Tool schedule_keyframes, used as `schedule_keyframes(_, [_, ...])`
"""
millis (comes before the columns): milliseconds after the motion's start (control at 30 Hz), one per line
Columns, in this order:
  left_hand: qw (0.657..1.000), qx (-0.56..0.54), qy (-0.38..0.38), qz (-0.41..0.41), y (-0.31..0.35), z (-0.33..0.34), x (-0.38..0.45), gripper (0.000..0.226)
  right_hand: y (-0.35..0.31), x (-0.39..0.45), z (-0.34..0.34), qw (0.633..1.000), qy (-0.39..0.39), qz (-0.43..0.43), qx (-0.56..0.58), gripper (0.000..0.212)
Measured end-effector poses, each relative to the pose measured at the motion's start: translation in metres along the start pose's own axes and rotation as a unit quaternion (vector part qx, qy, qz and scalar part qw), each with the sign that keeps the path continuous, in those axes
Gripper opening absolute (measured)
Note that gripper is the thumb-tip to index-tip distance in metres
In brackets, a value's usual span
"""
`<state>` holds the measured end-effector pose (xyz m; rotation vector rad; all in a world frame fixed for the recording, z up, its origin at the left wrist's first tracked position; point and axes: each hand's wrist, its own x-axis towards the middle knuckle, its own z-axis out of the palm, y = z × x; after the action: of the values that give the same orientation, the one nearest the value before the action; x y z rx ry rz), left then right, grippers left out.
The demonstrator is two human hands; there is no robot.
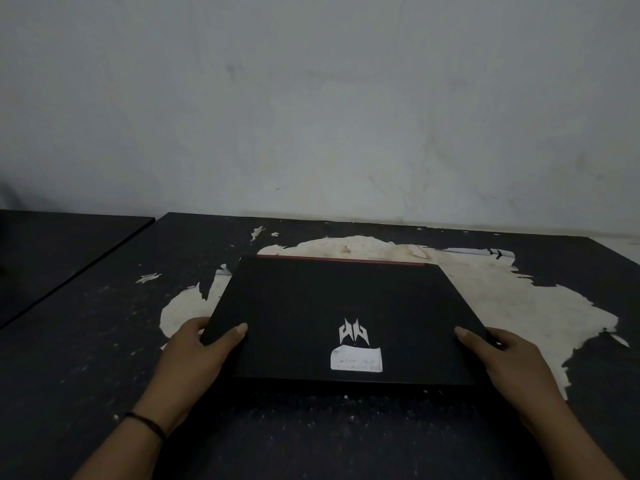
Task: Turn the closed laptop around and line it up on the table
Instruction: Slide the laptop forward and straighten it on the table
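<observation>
A closed black laptop (pixel 322 306) lies flat on the dark table (pixel 104 341), its red hinge strip at the far edge and a silver logo with a white paper label near the front edge. My left hand (pixel 197 355) grips the laptop's front left corner, thumb on the lid and fingers under the side. My right hand (pixel 502 358) holds the front right corner the same way, thumb resting on the lid.
The table's dark coating is peeled off in a large pale patch (pixel 502 299) around and behind the laptop. A second dark table (pixel 52 254) adjoins at the left. A bare grey wall (pixel 311 98) stands right behind the table's far edge.
</observation>
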<state>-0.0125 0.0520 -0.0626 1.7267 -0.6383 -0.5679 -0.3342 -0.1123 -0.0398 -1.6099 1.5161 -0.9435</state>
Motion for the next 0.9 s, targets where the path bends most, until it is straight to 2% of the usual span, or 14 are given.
schedule_keyframes(133, [0.996, 0.084, -0.037, -0.011, 0.012, -0.006, 0.001, 0.035, 0.002, -0.003, -0.001, 1.0, -0.003, -0.004, 0.002, 0.053])
schedule_keyframes(333, [0.965, 0.258, -0.043, 0.006, 0.023, -0.012, 0.013, 0.054, 0.004, -0.008, -0.004, 1.0, 0.001, -0.005, 0.012, 0.044])
schedule_keyframes(567, [0.92, 0.386, -0.037, 0.052, 0.027, -0.016, 0.022, 0.071, 0.002, -0.01, -0.002, 1.0, 0.003, -0.023, -0.017, 0.035])
schedule_keyframes(633, [0.912, 0.404, -0.032, 0.064, 0.026, -0.016, 0.023, 0.073, 0.003, -0.012, -0.002, 0.999, 0.006, -0.03, -0.022, 0.04])
schedule_keyframes(733, [0.917, 0.392, -0.021, 0.07, 0.022, -0.016, 0.024, 0.069, 0.002, -0.013, -0.002, 0.999, 0.013, -0.03, -0.021, 0.046])
schedule_keyframes(900, [0.914, 0.399, -0.007, 0.071, 0.019, -0.016, 0.024, 0.078, 0.001, -0.015, -0.001, 0.999, 0.011, -0.03, -0.042, 0.056])
